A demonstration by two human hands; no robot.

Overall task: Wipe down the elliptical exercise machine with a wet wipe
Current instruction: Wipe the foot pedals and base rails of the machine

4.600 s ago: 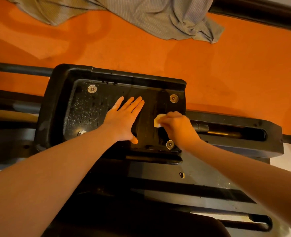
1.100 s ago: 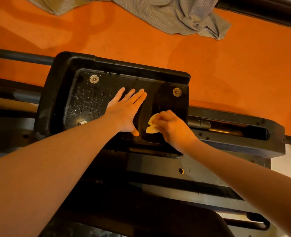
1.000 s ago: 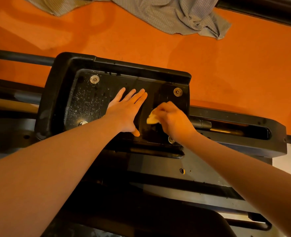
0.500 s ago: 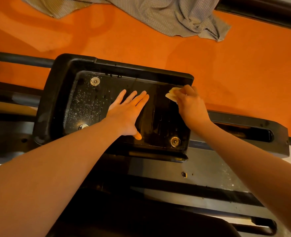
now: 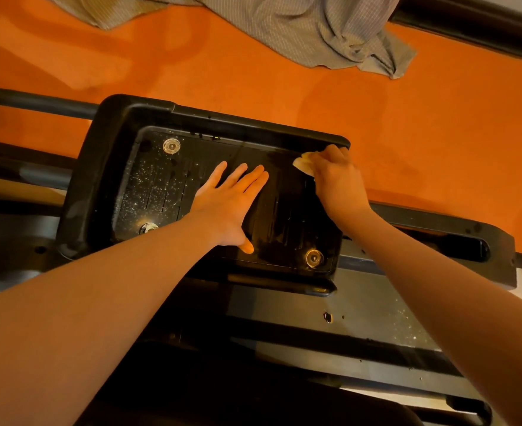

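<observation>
Right hand [image 5: 336,179] has gone from the pedal's near-right area, where it was about a second ago, up to the far-right corner; half a second ago it was almost there already. Left hand [image 5: 227,201] unchanged, same spot on the pedal.

Right hand: fingers curled, pinching a small pale wipe [image 5: 303,165] against the pedal [image 5: 192,142] surface right at the far-right inner corner, just under the raised rim. Only the wipe's left edge shows past the fingertips; rest is hidden under the hand.

Left hand: flat, palm down, fingers straight and slightly spread, thumb out toward the near edge, pressing on the pedal's middle. Holds nothing.

Pedal is black, rectangular, raised rim all round. Three round bolt heads visible: far-left [image 5: 171,146], near-left [image 5: 148,227], near-right [image 5: 314,258]. Left part of the pedal is speckled with pale dust; right part looks dark and glossy with wet streaks.

Black rail [image 5: 438,238] runs right from under the pedal, with a long slot in it. Grey frame [image 5: 284,305] below the pedal, some pale specks at its right. Orange floor [image 5: 284,81] beyond. Crumpled grey cloth [image 5: 299,26] lies on the floor at top, well apart from the machine.
</observation>
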